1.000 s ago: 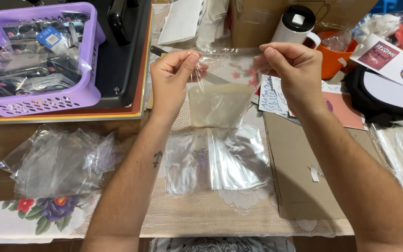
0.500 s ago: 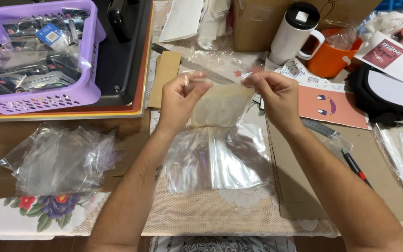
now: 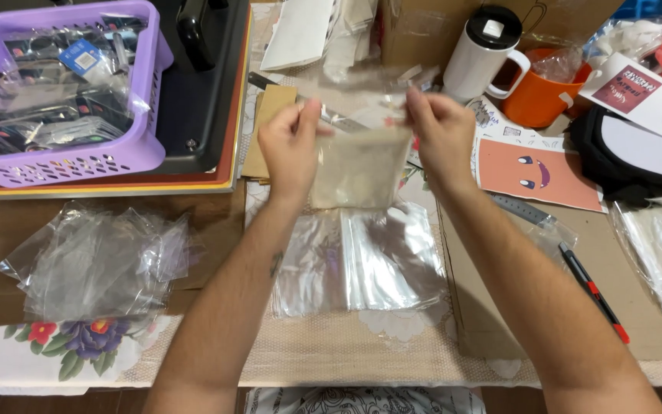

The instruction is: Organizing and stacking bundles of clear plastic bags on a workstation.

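My left hand (image 3: 291,146) and my right hand (image 3: 440,134) hold a small clear plastic bag (image 3: 358,165) upright between them, pinching its top corners. A pale beige square sits inside the bag. Under my hands, flat on the table, lie two stacks of clear plastic bags (image 3: 362,261) side by side.
A purple basket (image 3: 78,157) of packed bags stands at the far left on a black machine (image 3: 204,84). Loose clear bags (image 3: 97,261) lie at the left. A white tumbler (image 3: 484,50), an orange mug (image 3: 534,96), an orange card (image 3: 538,172), a ruler and a red-and-black pen (image 3: 593,291) are on the right.
My hands have drawn closer together and come slightly toward me, still holding the bag by its top. The view has shifted a little, showing more of the tumbler and mug.
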